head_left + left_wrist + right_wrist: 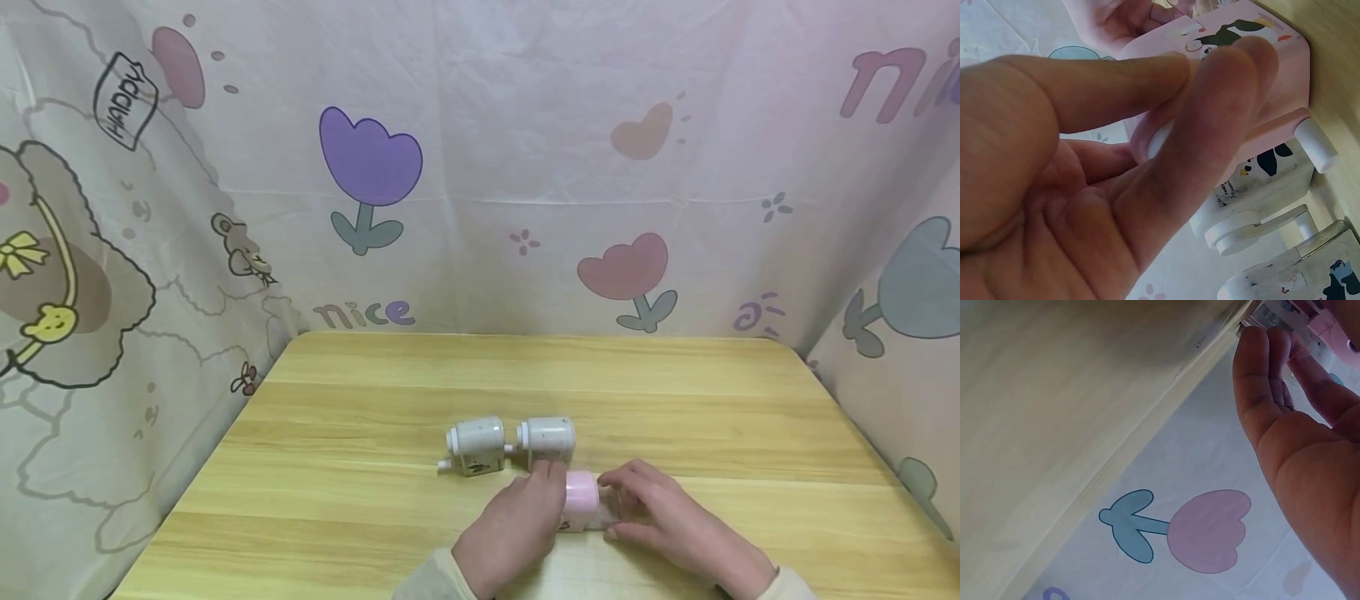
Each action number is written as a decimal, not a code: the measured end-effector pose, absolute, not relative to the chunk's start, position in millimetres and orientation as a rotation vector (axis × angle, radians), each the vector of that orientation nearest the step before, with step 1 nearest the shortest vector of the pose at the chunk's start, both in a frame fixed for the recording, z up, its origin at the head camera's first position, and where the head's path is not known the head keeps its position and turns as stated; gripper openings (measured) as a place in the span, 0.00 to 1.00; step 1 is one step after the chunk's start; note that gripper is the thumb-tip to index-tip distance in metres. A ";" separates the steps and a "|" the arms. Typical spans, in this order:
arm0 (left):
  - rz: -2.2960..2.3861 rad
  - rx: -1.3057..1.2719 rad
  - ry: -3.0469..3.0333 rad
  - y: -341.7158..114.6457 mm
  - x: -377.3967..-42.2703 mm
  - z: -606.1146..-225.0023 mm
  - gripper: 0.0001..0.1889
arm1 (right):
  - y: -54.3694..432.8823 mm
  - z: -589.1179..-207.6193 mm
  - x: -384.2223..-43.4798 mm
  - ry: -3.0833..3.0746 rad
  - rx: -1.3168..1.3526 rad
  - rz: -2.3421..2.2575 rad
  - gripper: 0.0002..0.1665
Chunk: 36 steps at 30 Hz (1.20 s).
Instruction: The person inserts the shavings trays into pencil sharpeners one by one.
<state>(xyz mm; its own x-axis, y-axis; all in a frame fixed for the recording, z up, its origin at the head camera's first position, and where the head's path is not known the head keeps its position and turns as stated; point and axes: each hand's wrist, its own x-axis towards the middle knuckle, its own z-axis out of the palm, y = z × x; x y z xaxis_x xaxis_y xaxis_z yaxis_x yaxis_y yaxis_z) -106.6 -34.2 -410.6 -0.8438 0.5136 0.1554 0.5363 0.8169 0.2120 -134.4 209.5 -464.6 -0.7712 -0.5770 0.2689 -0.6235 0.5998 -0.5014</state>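
A pink crank pencil sharpener (581, 493), with a cartoon print on its side, stands on the table between the two hands. My left hand (517, 527) holds it at the crank end, thumb and fingers round that side in the left wrist view. The white crank knob (1317, 145) sticks out beyond the fingers. On the other end, a clear plastic drawer (604, 510) juts out from the pink body. My right hand (667, 518) grips this drawer between thumb and fingers. In the right wrist view the fingertips lie on the clear plastic (1270, 315).
Two white crank pencil sharpeners stand just behind the left hand, one to the left (480, 446) and one to the right (550, 437). The wood-grain table (337, 417) ends at a printed cloth backdrop (487, 167) at the back and sides.
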 end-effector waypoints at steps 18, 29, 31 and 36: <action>-0.395 -0.846 -2.900 -34.2 -106.7 -411.0 0.15 | 202.5 -462.8 -134.6 -2.752 1.071 0.930 0.33; -0.357 -0.849 -2.878 -34.5 -106.3 -411.7 0.16 | 196.4 -465.1 -137.1 -2.684 1.159 0.954 0.25; -0.373 -0.850 -2.879 -34.8 -106.5 -411.8 0.16 | 195.7 -465.3 -137.3 -2.677 1.167 0.960 0.25; -0.376 -0.849 -2.874 -35.1 -106.8 -412.1 0.16 | 194.3 -465.8 -138.0 -2.664 1.177 0.973 0.24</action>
